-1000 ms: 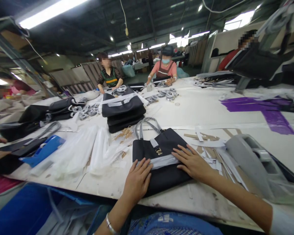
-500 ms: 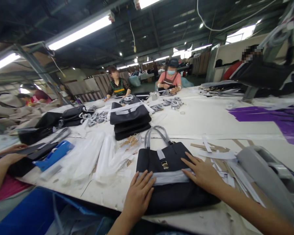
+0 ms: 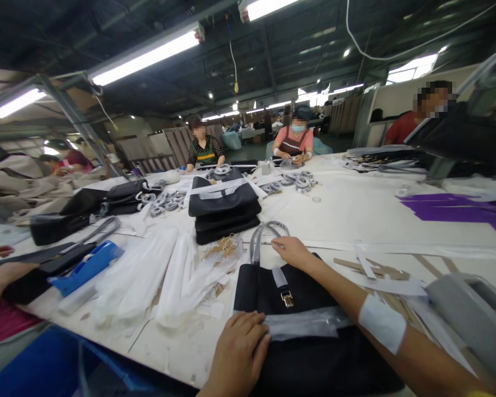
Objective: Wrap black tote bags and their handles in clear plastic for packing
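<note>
A black handbag (image 3: 301,361) lies on the table before me, its front flap with a gold clasp (image 3: 287,299) facing up. A pale translucent strip (image 3: 301,324) runs across its front, and a short pale piece covers the strap above the clasp. My left hand (image 3: 240,350) rests on the bag's left side at the strip's end, fingers laid over it and not gripping. At the top, my right hand (image 3: 293,252) has its fingers closed at the base of the grey-wrapped handles (image 3: 256,242); the hand partly hides the right handle end. A white patch wraps my right forearm.
Stacked black bags (image 3: 225,207) stand beyond. White plastic sleeves (image 3: 136,270), a blue tape dispenser (image 3: 86,267) and a neighbour's hands (image 3: 14,273) are to the left. Paper strips (image 3: 376,270) and a grey dispenser (image 3: 467,314) lie right. Co-workers sit across the table.
My right hand has lifted off the bag's front and moved up to the handles. My left hand stays on the bag's left side, fingers more bent. The bag appears lower and slightly right in view.
</note>
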`<action>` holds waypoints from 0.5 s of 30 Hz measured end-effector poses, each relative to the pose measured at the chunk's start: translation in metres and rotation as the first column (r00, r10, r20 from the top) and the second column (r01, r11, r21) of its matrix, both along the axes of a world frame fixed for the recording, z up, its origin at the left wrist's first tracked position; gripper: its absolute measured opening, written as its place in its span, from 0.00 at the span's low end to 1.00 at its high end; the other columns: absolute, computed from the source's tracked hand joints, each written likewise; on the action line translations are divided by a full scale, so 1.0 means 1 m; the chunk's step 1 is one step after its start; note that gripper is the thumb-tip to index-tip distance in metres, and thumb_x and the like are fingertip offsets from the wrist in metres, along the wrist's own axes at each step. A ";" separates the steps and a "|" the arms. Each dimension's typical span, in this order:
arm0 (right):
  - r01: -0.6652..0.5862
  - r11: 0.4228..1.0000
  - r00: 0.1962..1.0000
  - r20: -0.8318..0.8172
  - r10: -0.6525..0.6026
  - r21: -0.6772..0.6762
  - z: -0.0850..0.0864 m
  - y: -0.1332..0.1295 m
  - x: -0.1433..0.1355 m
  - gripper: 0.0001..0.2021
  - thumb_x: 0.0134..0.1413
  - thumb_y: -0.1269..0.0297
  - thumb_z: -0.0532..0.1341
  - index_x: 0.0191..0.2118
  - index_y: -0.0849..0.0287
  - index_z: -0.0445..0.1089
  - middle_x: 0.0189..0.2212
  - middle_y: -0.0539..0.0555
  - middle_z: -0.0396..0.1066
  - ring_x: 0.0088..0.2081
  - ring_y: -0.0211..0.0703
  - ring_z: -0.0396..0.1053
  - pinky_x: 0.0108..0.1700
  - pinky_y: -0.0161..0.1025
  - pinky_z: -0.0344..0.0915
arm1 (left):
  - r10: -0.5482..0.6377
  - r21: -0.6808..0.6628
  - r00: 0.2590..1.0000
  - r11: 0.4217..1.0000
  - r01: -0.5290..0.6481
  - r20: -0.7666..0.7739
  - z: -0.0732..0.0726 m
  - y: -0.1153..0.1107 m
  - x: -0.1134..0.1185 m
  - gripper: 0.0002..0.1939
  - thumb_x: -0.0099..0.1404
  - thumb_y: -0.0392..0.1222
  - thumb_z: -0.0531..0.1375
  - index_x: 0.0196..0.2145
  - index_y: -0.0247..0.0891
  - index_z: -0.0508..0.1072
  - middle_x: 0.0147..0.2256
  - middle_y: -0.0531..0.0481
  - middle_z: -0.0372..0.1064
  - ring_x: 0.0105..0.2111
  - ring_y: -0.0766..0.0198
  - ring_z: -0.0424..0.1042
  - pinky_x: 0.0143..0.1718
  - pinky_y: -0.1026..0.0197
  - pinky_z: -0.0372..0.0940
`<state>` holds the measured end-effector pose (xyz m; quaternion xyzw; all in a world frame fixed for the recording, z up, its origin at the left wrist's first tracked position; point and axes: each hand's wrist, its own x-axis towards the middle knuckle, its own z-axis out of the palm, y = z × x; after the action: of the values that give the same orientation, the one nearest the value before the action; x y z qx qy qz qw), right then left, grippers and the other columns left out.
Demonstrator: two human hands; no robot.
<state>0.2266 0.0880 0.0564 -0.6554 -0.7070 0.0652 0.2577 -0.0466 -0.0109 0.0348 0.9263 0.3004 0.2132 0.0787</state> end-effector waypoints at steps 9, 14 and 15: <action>-0.010 1.000 1.000 -0.015 0.010 -0.024 -0.043 0.013 -0.029 0.15 0.67 0.65 0.51 0.44 0.57 0.76 0.42 0.58 0.77 0.46 0.48 0.73 0.47 0.40 0.65 | 0.256 -0.170 0.958 0.946 -0.276 -0.128 0.055 0.157 0.104 0.18 0.71 0.46 0.52 0.55 0.40 0.69 0.52 0.44 0.71 0.51 0.57 0.71 0.55 0.58 0.62; -0.026 0.999 1.000 0.001 0.026 -0.037 -0.038 0.013 -0.027 0.14 0.65 0.67 0.52 0.40 0.55 0.77 0.39 0.55 0.77 0.42 0.48 0.74 0.41 0.38 0.64 | 0.321 -0.213 0.905 0.898 -0.385 -0.279 0.023 0.244 0.181 0.27 0.68 0.52 0.58 0.58 0.32 0.65 0.57 0.32 0.63 0.57 0.45 0.64 0.57 0.45 0.60; -0.025 0.999 1.000 0.004 0.025 -0.035 -0.037 0.013 -0.026 0.14 0.64 0.66 0.52 0.40 0.55 0.77 0.38 0.55 0.77 0.42 0.48 0.74 0.41 0.38 0.64 | 0.320 -0.240 0.893 0.883 -0.402 -0.317 0.018 0.257 0.189 0.25 0.68 0.51 0.59 0.56 0.33 0.66 0.55 0.35 0.65 0.55 0.47 0.66 0.55 0.44 0.62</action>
<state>0.2003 0.1014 0.0196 -0.6510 -0.7144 0.0794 0.2439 0.1427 0.2463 0.0530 0.8506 0.5058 0.0487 0.1352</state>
